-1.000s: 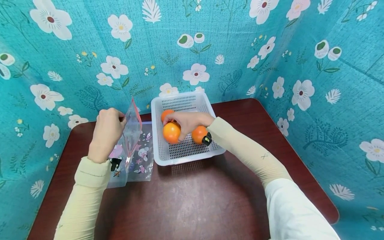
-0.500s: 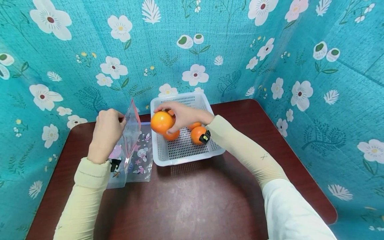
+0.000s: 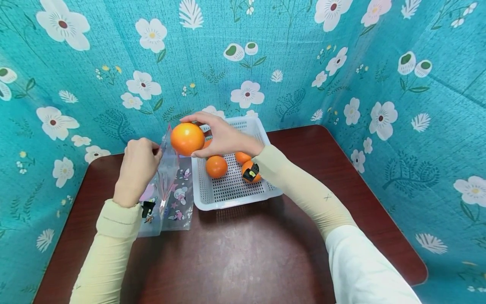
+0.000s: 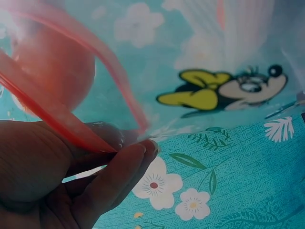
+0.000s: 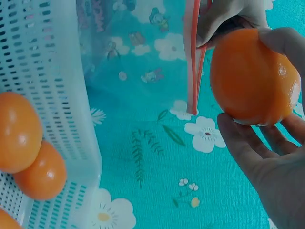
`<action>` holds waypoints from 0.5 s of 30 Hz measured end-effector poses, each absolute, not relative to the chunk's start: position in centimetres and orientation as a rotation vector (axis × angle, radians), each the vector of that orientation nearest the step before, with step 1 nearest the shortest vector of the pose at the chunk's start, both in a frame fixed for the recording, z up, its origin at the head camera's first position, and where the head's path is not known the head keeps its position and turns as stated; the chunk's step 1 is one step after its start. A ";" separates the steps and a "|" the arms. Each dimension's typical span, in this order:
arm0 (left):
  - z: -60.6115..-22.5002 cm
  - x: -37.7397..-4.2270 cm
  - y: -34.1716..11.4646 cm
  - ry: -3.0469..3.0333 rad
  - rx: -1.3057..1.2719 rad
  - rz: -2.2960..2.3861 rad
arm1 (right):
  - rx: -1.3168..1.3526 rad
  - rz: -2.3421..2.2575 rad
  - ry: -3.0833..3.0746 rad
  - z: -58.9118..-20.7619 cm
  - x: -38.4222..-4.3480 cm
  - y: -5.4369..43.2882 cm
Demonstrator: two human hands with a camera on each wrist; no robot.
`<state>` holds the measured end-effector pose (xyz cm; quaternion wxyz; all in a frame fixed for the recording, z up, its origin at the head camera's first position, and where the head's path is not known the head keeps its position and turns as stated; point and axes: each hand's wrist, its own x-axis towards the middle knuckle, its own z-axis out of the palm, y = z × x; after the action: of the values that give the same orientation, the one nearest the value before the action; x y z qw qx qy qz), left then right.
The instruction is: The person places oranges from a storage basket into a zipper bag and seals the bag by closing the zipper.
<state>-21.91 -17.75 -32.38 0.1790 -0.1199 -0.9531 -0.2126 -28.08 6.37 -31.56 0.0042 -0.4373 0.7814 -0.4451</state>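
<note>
My left hand (image 3: 136, 166) pinches the red-edged mouth of a clear zip bag (image 3: 168, 177) printed with cartoon figures. Its film stands up from the table, and the left wrist view shows thumb and fingertips together on the red strip (image 4: 71, 126). An orange (image 3: 187, 139) is in my right hand (image 3: 224, 138), gripped between thumb and fingers beside the upper edge of the bag. In the right wrist view this orange (image 5: 255, 76) is close to the red zip edge. Several more oranges (image 3: 216, 167) lie in a white perforated basket (image 3: 243, 202).
The basket stands right of the bag, near the back of a dark red-brown table (image 3: 235, 253). Blue floral cloth (image 3: 247, 63) hangs behind and at the sides. Another flat clear printed bag (image 3: 184, 202) lies between the raised film and the basket.
My right hand has lifted the orange out of the basket and carried it left and up to the bag mouth. My left hand has stayed almost still.
</note>
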 end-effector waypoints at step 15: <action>-32.0 -21.2 -17.4 -2.709 -0.351 -0.630 | -1.411 -1.465 2.398 -31.6 -27.7 4.3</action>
<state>-21.17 -17.35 -32.01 0.1685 -0.1235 -0.9525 -0.2215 -27.67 4.32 -31.58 -0.0014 -0.4487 0.7626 -0.4659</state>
